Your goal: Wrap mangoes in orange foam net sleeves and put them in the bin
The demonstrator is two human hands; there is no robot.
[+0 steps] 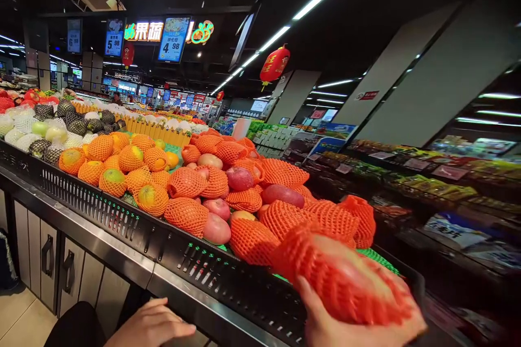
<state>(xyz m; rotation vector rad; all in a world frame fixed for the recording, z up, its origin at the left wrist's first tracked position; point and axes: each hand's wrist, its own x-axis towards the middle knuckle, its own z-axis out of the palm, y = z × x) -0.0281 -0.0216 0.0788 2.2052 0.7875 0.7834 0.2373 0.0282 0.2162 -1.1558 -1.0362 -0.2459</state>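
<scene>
My right hand [325, 325] grips an apple [350, 265] in a red-orange foam net, slightly blurred, over the near right corner of the display. Part of its pinkish-yellow skin shows through an opening in the net. Lower down, my left hand [152, 325] hangs before the counter edge with its fingers loosely stretched and nothing in them. Beyond both hands lies a heap of red apples [217, 229], many wrapped in orange foam nets [252, 241], others partly bare.
A black slotted crate wall [171, 244] and metal counter edge [134, 265] run along the front. Netted oranges [152, 199] lie to the left, with dark-netted fruit [65, 108] farther off. Packaged goods [451, 227] fill shelves at right. A red lantern [275, 64] hangs overhead.
</scene>
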